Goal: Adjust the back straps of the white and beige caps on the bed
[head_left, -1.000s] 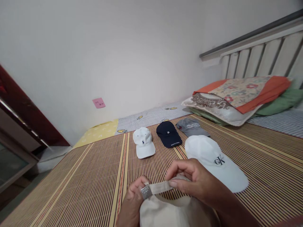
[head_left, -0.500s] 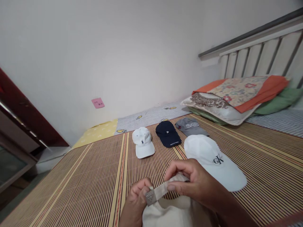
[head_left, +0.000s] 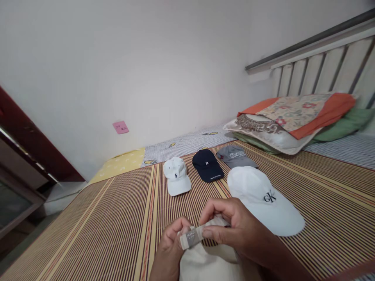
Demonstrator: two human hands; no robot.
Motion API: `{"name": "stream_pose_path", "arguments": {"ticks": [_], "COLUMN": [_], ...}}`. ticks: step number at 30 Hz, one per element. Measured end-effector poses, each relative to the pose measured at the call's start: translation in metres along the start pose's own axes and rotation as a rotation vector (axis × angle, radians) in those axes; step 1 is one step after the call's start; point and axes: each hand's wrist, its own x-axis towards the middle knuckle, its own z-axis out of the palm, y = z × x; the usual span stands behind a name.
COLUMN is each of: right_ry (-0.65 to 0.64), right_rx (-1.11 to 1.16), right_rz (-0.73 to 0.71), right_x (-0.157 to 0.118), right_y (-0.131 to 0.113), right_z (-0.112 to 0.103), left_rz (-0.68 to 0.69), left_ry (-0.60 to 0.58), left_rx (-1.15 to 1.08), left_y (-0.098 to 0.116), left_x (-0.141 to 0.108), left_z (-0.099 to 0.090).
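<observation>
A cream cap (head_left: 211,265) is at the bottom centre, its strap opening facing up and its lower part cut off by the frame. My left hand (head_left: 171,248) pinches the left end of the strap beside a grey metal buckle (head_left: 191,237). With thumb and fingers, my right hand (head_left: 234,226) grips the strap's right part. Just beyond the right hand lies a large white cap (head_left: 260,199) with dark letters.
A small white cap (head_left: 177,175), a navy cap (head_left: 207,166) and a grey cap (head_left: 236,156) lie in a row on the striped mat (head_left: 117,218). Pillows (head_left: 293,117) are piled at the right by the headboard (head_left: 319,70).
The buckle has shifted slightly right along the strap, closer to my right hand, and strap now shows on its left side. My hands have come a little closer together.
</observation>
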Motion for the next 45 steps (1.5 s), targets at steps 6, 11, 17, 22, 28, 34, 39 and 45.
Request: {"name": "stream_pose_path", "arguments": {"ticks": [6,11,17,22,28,34,39,45], "right_ry": [-0.041,-0.107,-0.107,-0.096,-0.102,-0.051,-0.044,-0.115], "right_rx": [0.022,0.037,0.038,0.079,0.011,0.062,0.04,0.223], "right_rz": [-0.026,-0.026,-0.038,-0.031,0.012,-0.06,-0.094,-0.063], "right_x": [-0.002,-0.004,-0.003,-0.002,-0.003,-0.001,-0.002,-0.003], "right_y": [-0.001,-0.002,0.0,0.007,0.005,0.008,0.009,0.011], "right_z": [-0.001,-0.004,-0.007,-0.018,-0.027,-0.022,-0.019,-0.022], "left_rz": [0.019,0.006,0.001,0.003,0.008,-0.001,-0.005,0.027], "left_ry": [0.002,0.012,0.004,-0.01,0.009,0.013,0.027,0.048], "left_rx": [-0.031,-0.011,-0.016,0.009,0.016,0.004,0.021,0.002], "left_y": [-0.003,-0.002,-0.002,0.003,0.006,-0.002,-0.007,-0.009], "left_x": [0.002,0.002,0.003,0.005,0.004,0.005,0.007,0.009], "left_z": [0.003,0.003,0.003,0.006,0.01,0.003,-0.002,-0.004]}}
